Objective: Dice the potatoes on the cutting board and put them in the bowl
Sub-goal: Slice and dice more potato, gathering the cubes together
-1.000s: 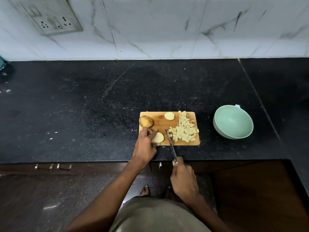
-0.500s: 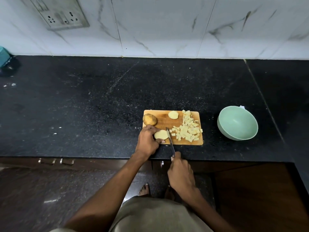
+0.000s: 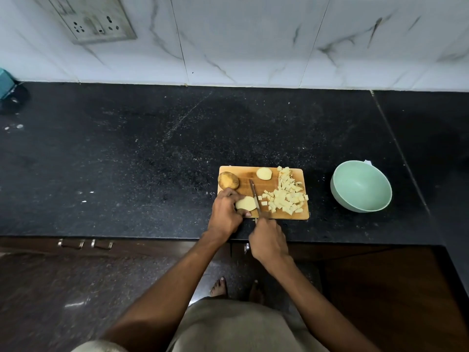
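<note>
A wooden cutting board lies near the counter's front edge. My left hand holds a pale potato slice at the board's near left corner, fingers curled round it. My right hand grips a knife whose blade lies along the slice's right side, tip pointing away. A brown-skinned potato piece sits at the far left corner and another cut piece at the far edge. A heap of diced potato covers the board's right half. The pale green bowl stands right of the board, with nothing in it.
The black stone counter runs wide to the left and back, up to a marble tiled wall with a socket plate. A teal object sits at the far left. Dark wooden cabinets lie below; my bare feet show on the floor.
The knife has slid forward over the board, its blade now beside the slice under my left hand. My head has shifted, so the scene sits slightly further right.
</note>
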